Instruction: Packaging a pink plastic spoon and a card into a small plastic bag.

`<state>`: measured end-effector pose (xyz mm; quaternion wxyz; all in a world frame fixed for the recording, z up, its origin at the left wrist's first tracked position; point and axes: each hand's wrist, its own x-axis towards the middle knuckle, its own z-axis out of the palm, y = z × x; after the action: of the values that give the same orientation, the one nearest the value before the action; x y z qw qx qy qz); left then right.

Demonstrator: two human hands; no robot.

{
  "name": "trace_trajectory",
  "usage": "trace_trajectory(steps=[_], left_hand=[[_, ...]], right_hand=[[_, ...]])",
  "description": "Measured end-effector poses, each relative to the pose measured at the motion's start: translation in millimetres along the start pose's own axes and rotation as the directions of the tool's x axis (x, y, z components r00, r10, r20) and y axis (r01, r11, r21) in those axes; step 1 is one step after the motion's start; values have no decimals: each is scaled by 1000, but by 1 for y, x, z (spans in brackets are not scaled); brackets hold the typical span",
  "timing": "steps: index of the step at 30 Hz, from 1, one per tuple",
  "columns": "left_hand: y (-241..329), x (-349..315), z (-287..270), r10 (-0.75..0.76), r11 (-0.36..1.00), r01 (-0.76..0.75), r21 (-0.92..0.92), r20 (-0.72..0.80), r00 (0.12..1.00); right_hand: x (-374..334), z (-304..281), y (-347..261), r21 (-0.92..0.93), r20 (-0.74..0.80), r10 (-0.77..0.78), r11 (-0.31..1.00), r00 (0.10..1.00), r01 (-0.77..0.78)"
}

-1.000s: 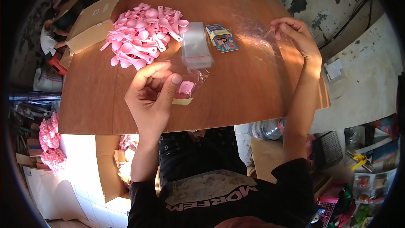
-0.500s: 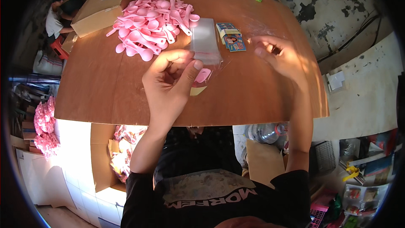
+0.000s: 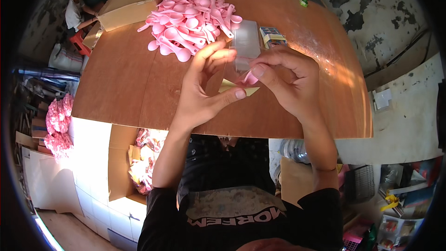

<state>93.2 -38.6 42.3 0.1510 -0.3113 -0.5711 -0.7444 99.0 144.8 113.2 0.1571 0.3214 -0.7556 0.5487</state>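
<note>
My right hand (image 3: pixel 297 81) pinches a small clear plastic bag with a pink piece (image 3: pixel 251 79) in it, likely part of a spoon; the fingers hide much of it. Just left of it, my left hand (image 3: pixel 200 88) is open, thumb and fingers spread apart. Below the pink piece shows a pale yellow card (image 3: pixel 227 85); whether it lies inside the bag I cannot tell. Beyond the hands lies a stack of clear plastic bags (image 3: pixel 246 39). A bundle of small printed cards (image 3: pixel 272 36) sits to its right. Many pink spoons (image 3: pixel 190 21) form a heap behind my left hand.
The brown wooden table (image 3: pixel 125 83) carries all this. At its far left stands a cardboard box (image 3: pixel 127 7), with another person (image 3: pixel 74 14) beyond. A small green item (image 3: pixel 304 1) lies near the back edge. An open carton (image 3: pixel 123 162) with packed goods stands below the front edge.
My right hand has come left to the small bag and now pinches it. My left hand, closed at the bag before, has spread its fingers. The whole view has shifted slightly.
</note>
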Motion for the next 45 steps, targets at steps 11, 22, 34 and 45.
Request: trace_trajectory(steps=[11, 22, 34, 45], left_hand=[[0, -11, 2, -278, 960, 276, -52, -27, 960], [1, -11, -6, -215, 974, 198, -113, -162, 963], [0, -16, -13, -258, 957, 277, 81, -191, 947], [3, -17, -28, -177, 969, 176, 172, -7, 984]], right_hand=[[-13, 4, 19, 262, 104, 320, 905, 942, -336], [-20, 9, 25, 301, 93, 349, 883, 932, -361], [-35, 17, 40, 342, -50, 281, 906, 958, -248], [-40, 10, 52, 350, 81, 144, 922, 986, -163]])
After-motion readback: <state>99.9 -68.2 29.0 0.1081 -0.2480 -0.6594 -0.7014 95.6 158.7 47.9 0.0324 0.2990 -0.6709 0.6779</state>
